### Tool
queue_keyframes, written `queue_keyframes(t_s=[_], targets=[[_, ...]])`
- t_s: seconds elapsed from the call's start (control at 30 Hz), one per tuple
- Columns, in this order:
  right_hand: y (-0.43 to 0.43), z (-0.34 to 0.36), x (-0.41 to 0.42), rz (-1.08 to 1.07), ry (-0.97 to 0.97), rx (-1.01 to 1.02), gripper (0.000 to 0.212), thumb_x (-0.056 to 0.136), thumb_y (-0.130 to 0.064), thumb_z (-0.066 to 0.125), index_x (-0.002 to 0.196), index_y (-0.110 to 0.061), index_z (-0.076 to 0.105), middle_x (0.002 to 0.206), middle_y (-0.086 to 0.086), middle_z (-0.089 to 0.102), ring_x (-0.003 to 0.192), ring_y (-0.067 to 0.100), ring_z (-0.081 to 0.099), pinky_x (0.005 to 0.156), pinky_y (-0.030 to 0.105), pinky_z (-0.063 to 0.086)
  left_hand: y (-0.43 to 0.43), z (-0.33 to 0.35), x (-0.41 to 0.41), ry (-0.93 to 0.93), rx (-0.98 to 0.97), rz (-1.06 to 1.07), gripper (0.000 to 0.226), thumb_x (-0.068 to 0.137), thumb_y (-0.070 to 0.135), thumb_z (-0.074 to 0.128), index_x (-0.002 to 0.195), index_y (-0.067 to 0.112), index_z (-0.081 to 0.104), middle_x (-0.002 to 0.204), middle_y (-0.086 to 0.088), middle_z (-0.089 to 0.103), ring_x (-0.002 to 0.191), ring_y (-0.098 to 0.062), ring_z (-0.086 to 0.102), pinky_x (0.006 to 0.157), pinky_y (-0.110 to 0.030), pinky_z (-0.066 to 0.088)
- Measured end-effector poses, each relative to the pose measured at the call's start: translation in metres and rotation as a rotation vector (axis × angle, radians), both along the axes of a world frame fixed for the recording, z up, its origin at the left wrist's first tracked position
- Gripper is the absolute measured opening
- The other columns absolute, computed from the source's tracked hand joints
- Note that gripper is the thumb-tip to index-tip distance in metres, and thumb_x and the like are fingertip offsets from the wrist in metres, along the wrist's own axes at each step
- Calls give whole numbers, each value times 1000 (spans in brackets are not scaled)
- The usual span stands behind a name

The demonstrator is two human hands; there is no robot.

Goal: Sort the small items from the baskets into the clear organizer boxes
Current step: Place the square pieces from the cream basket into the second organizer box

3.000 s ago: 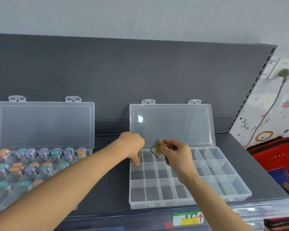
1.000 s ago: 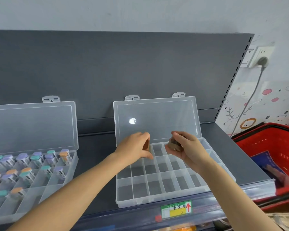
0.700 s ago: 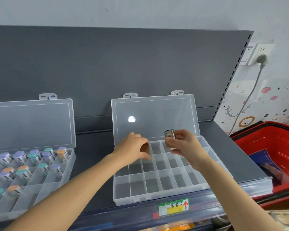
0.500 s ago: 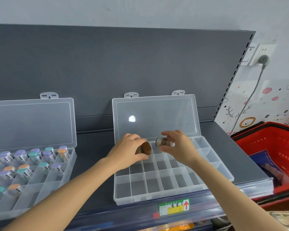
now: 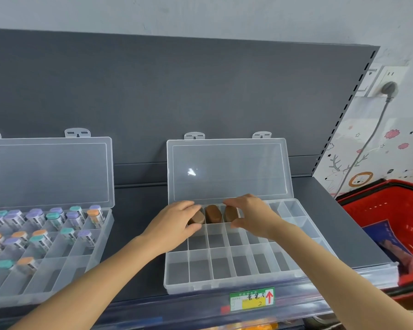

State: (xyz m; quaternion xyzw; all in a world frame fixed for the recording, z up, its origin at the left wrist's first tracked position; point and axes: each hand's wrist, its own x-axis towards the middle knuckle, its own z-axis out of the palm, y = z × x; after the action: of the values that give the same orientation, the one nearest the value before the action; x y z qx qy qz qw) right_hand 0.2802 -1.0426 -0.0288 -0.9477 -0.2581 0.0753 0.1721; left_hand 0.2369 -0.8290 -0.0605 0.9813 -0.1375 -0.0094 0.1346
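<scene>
On the dark grey metal shelf [image 5: 138, 210], 12 o'clock: clear plastic compartment organizer box [image 5: 224, 285], its hinged clear lid [image 5: 229, 170] stood open against the back panel.
Head view, items: three small brown rounded-oblong pieces in the box's back row, toward its 11 o'clock corner, one per cell, side by side.
Names: left brown piece [image 5: 197, 219], middle brown piece [image 5: 214, 214], right brown piece [image 5: 230, 214].
Left hand [image 5: 174, 225]: fingers over the top of the left brown piece, thumb at its near end. Pinching it, with the piece down in its cell.
Right hand [image 5: 253, 216]: fingertips on top of the right brown piece, thumb at its near end. Pinching it the same way.
Middle brown piece: untouched, between the two hands.
9 o'clock: second clear organizer box [image 5: 45, 297], lid up, holding small vials [image 5: 55, 216] with purple, teal and orange caps.
3 o'clock: red plastic shopping basket [image 5: 377, 210], well apart from the box, with a dark printed packet [image 5: 389, 241] inside. Can't see more brown pieces in it.
Step (judgement): seating two pieces in the back row, close to release.
Progress: early. The cells in view beyond those three show no items.
Next: let go with both hands and lift straight up so the pieces aren't dragged out. Then reach to the basket at 3 o'clock and fill the next free back-row cell toward 1 o'clock.
</scene>
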Motion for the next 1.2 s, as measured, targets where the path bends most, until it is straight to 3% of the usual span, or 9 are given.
queue_keyframes(t_s=[0.17,0.33,0.53,0.8,0.97,1.2], targets=[[-24,-11,-4,-47,-10,-12,57,92,-32,60,144,-24,38,149,-2,39,136,19,35,109,29,31,-1,-2,2,-52,43,1,53,97,42,44,146,25,32,149,7,37,133,-11,37,107,-25,33],[-39,-28,9,-46,-77,-136,44,100,-29,44,143,-19,41,155,-2,27,141,19,28,112,28,27,-2,-1,8,-75,81,4,51,98,42,42,146,23,33,147,7,38,131,-12,38,106,-26,35],[-28,-40,32,-65,-104,-111,41,101,-26,40,142,-19,43,157,-3,24,145,20,19,115,30,23,4,1,28,-35,77,44,50,99,39,41,146,23,32,149,6,36,132,-14,38,107,-28,35],[-26,-42,39,-70,-105,-99,40,100,-27,42,140,-22,45,156,-2,26,145,21,21,116,32,23,8,0,36,16,65,65,55,99,37,42,149,23,24,155,4,25,141,-17,27,113,-31,28],[-26,-34,31,-94,-106,-14,41,99,-29,48,139,-24,45,154,2,31,139,24,34,109,36,37,7,10,30,9,7,70,60,97,43,45,150,24,23,156,4,22,142,-15,25,113,-31,29],[-12,-15,10,-49,-110,92,41,97,-32,50,138,-25,45,153,-1,31,133,21,42,104,28,39,11,29,7,-40,-29,122,63,94,48,49,148,27,25,156,9,21,142,-10,21,112,-27,26]])
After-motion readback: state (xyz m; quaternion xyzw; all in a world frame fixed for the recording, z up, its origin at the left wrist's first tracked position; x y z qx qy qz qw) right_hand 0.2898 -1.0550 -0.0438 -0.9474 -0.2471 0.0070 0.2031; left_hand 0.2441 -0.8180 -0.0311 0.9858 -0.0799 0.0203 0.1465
